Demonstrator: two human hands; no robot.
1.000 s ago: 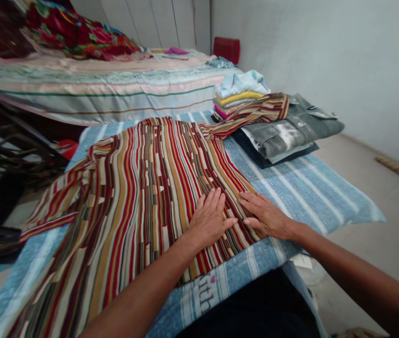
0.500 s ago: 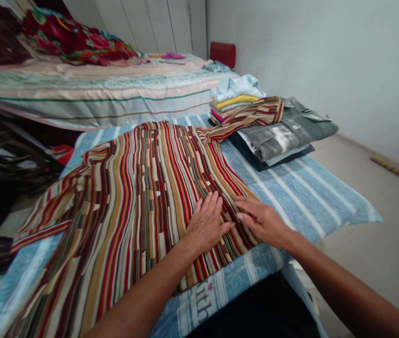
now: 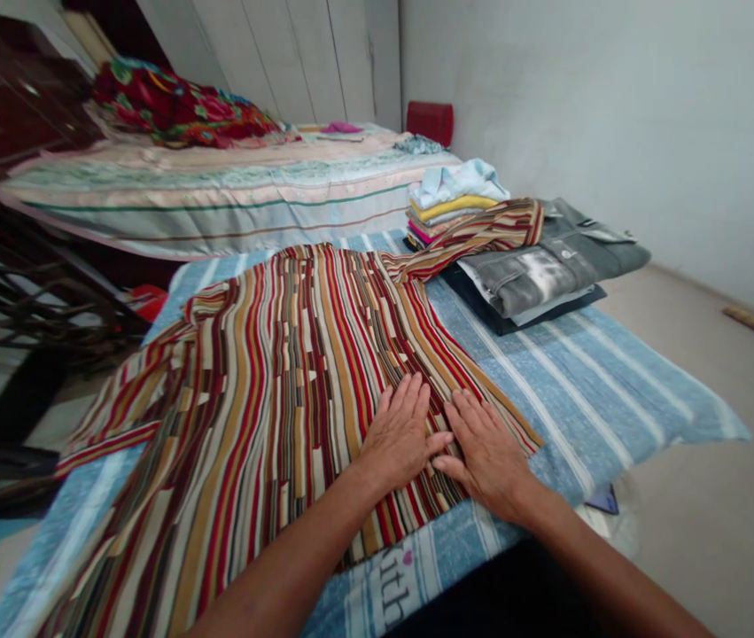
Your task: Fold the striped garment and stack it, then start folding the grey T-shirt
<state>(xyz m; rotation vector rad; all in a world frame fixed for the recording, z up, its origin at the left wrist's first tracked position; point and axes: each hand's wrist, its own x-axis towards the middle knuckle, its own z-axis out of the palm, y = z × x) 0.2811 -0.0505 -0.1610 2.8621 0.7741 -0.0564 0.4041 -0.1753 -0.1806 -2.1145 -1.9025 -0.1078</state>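
A long-sleeved striped shirt in red, tan, cream and dark brown lies spread out in front of me. My left hand rests flat on its lower right part, fingers stretched out. Just to the right, my right hand also lies palm down on the cloth near the hem, fingers extended; the two thumbs are close together. One sleeve reaches over a pile of folded clothes at the back right, while the other hangs toward the left edge. Both palms are hidden.
Under the shirt is a blue-and-white striped cloth covering the table. Grey folded denim tops one pile beside a stack of folded clothes. Behind stands a bed with a red floral blanket. Dark metal framework is at left.
My right hand has come down flat onto the shirt, its fingers now straight. The shirt's lower right corner lies spread farther out to the right. The view has shifted slightly.
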